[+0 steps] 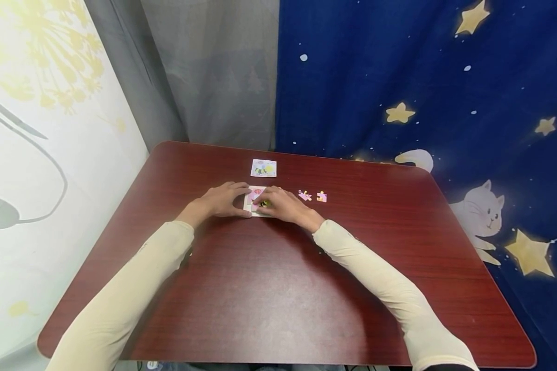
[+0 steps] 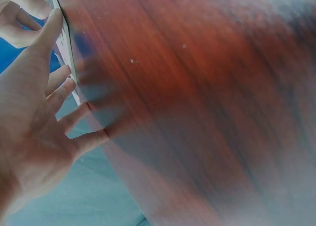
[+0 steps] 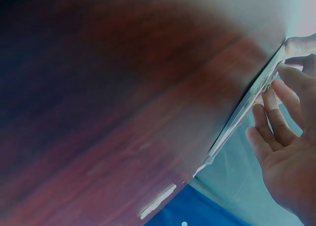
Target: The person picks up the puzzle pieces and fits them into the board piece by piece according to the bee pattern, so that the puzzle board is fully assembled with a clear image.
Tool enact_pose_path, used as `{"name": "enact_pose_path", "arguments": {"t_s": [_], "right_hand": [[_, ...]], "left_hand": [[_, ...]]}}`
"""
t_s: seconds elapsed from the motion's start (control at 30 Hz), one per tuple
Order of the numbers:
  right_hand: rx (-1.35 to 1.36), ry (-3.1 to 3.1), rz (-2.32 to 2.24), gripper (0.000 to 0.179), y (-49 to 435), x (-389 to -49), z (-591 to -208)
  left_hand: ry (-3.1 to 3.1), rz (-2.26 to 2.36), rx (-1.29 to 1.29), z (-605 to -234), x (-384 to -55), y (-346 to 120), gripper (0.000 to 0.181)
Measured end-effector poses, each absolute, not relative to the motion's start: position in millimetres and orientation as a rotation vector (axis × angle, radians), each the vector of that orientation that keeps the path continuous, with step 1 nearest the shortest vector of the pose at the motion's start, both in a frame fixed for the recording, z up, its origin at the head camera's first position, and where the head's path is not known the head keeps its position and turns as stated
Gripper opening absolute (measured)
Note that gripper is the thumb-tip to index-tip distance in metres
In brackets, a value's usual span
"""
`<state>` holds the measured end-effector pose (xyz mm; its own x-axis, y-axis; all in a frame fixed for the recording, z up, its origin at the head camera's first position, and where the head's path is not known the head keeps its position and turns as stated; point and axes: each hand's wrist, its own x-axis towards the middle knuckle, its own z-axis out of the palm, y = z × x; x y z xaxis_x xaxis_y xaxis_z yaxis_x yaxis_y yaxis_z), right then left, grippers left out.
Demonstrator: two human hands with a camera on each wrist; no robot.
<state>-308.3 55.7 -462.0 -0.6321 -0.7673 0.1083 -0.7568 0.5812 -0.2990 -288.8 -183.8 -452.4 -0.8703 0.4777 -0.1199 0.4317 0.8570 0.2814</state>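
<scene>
A small jigsaw board [image 1: 247, 207] with a pale border and pink picture lies on the table. My left hand [image 1: 223, 200] spans its left side, thumb at the near corner and fingers toward the far corner. In the left wrist view the left fingers [image 2: 74, 116] are spread and fairly straight, their tips on the tabletop. My right hand [image 1: 283, 205] reaches over the board from the right, covering much of it. Its thumb and index finger pinch a puzzle piece at the picture's surface, mostly hidden by the fingers. The right wrist view shows the board [image 3: 237, 118] edge-on beside the right hand [image 3: 291, 137].
Two loose pieces, a pink puzzle piece [image 1: 305, 195] and another puzzle piece [image 1: 322, 196], lie right of the board. Behind it is a picture card [image 1: 263, 168]. The dark red table [image 1: 260, 288] meets grey and blue curtains [image 1: 353, 77] at the back.
</scene>
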Motion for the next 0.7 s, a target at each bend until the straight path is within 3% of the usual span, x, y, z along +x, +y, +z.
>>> {"name": "enact_pose_path", "arguments": {"t_s": [0.7], "right_hand": [[-1.395, 2.749, -0.426, 0.021, 39, -308, -463]], "left_hand": [[2.859, 0.394, 0.722, -454, -290, -185, 0.092]]}}
